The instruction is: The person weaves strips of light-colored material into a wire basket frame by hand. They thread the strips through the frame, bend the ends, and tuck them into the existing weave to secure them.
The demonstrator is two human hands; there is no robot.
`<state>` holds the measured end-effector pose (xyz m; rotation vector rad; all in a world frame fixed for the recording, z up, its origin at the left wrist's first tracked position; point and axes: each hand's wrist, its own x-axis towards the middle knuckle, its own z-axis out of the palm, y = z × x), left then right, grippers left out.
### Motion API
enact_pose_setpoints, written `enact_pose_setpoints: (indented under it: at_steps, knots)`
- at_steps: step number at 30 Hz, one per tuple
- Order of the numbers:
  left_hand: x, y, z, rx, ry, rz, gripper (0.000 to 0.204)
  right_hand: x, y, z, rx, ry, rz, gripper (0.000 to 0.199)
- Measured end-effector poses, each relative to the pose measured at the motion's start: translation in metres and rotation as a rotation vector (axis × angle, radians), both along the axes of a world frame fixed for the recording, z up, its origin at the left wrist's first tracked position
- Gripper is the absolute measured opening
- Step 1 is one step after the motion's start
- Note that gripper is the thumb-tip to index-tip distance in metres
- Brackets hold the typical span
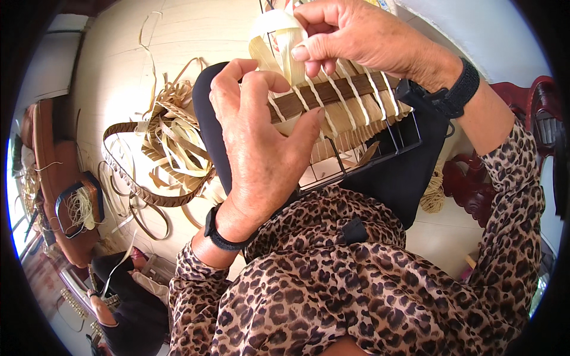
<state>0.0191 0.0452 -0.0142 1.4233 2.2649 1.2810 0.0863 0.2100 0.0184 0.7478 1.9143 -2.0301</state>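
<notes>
A: Main thing?
B: Pale strip (292,54), top centre, looped over at its upper end, at the far side of the woven panel (371,107).
A: Right hand?
B: Right hand (344,37) pinched on the strip, thumb against fingers.
A: Left?
B: Left hand (258,127) has thumb and fingers spread apart, over the panel's left end. Index fingertip right by the strip's lower part; can't tell if touching.
A: Panel?
B: Tan, brown band (328,91) along it, white cords (341,98) crossing. Black wire frame (341,166) at its near edge, over dark cloth (392,196) on the lap.
A: Further out?
B: Heap of tan and brown strips (178,139) on floor, left. Twine bundle (432,193) right, near dark red furniture (469,187). Another person (133,314), dark clothes, lower left.
</notes>
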Motion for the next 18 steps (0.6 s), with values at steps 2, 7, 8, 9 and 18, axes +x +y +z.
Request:
enact_pose_setpoints:
  at_steps: [2,7,8,9,18]
  knots:
    - [0.004,0.001,0.000,-0.012,0.069,0.019,0.043,-0.002,0.000,-0.007,-0.026,0.123,0.073,0.014]
    - [0.009,0.000,0.000,-0.018,0.087,0.059,0.038,0.003,0.008,-0.009,0.021,0.230,0.129,0.014]
    - [0.010,0.000,0.000,-0.023,0.085,0.056,0.038,0.004,0.009,-0.008,0.016,0.233,0.118,0.014]
    - [0.010,0.001,-0.001,-0.026,0.100,0.052,0.037,0.005,0.010,-0.007,0.013,0.233,0.109,0.014]
    - [0.002,0.006,0.016,-0.164,0.441,0.004,0.029,-0.005,0.007,0.015,0.176,0.070,0.168,0.012]
